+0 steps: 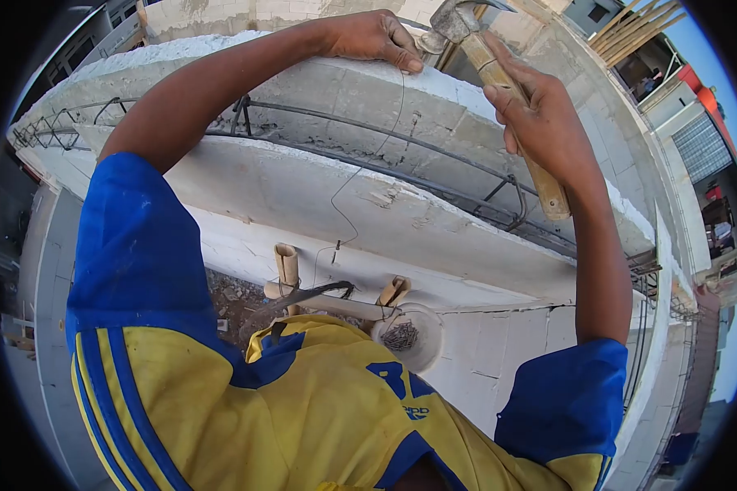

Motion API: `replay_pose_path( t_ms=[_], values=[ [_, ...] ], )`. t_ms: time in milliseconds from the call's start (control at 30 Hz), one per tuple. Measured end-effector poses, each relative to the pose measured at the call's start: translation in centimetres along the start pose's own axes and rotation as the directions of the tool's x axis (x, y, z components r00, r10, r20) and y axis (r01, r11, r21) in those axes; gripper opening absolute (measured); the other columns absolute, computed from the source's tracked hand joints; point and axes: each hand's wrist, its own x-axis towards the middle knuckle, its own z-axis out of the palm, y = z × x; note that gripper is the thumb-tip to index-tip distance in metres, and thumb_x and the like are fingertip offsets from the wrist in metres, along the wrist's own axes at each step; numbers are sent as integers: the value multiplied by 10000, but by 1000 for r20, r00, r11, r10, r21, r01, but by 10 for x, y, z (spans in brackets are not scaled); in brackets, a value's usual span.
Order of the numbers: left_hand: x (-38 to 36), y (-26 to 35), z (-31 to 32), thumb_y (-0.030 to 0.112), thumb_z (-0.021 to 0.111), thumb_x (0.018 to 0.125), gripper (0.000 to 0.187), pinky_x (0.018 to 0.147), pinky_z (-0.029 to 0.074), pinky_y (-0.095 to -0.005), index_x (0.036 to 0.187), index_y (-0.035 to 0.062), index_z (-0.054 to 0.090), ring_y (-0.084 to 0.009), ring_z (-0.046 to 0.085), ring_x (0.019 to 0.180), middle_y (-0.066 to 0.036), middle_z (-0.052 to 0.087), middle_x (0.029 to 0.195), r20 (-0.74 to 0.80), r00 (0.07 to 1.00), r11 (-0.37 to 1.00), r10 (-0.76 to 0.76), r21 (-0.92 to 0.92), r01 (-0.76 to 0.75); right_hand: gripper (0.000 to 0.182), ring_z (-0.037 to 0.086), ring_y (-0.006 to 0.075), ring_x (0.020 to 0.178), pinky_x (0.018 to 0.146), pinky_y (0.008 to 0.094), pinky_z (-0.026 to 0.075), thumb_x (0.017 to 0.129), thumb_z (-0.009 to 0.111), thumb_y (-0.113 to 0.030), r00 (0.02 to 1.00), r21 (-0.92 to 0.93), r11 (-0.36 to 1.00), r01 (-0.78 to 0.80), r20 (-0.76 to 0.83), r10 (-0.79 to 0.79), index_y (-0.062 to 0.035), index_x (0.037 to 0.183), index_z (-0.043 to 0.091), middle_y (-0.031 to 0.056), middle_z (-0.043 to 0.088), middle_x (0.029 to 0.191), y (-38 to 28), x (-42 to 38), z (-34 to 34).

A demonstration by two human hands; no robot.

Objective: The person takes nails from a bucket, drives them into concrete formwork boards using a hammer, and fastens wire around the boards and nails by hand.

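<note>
My right hand (536, 119) is wrapped round the wooden handle of a claw hammer (477, 51), its metal head raised near the top of the view. Beside the hammer head, my left hand (381, 41) rests at the top edge of the far wall panel (327, 86), its thumb and fingers closed; what they pinch is too small to tell. A thin wire (333, 200) hangs from near my left fingers, across the steel rebar (368, 145) and down the near panel (303, 184).
Below the near panel, bamboo poles (287, 266) stick up beside a round container (430, 335) of nails. Dark rebar ends (520, 204) jut out between the panels at the right. Block walls and buildings stand around.
</note>
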Motion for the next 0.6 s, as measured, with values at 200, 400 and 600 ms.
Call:
replay_pose_path(
  t_ms=[200,400,600],
  values=[
    [-5,6,-2,388,767,818,328,789,482,-286,925,79,776,-136,625,822,-24,716,824,12,1000,1000,-6,-8,6,546,519,75,491,493,237,439,968,608,-239,938,174,974,146,-337,-80,-184,1480,426,-1,515,687,-10,-2,1],
    [1,4,-8,438,736,823,406,871,498,-327,1023,86,763,-197,661,958,-71,745,1013,46,999,997,-12,72,9,525,525,85,529,578,248,467,947,635,-193,990,137,985,-103,-78,115,-146,1446,481,24,588,739,-7,0,-16],
    [-5,16,-8,400,753,821,372,869,503,-320,1006,78,765,-168,662,947,-61,746,1016,34,995,988,-94,122,89,501,500,84,483,473,220,444,948,535,-50,983,-7,987,-163,-88,162,-12,1437,440,28,560,663,-25,-6,1]
  ],
)
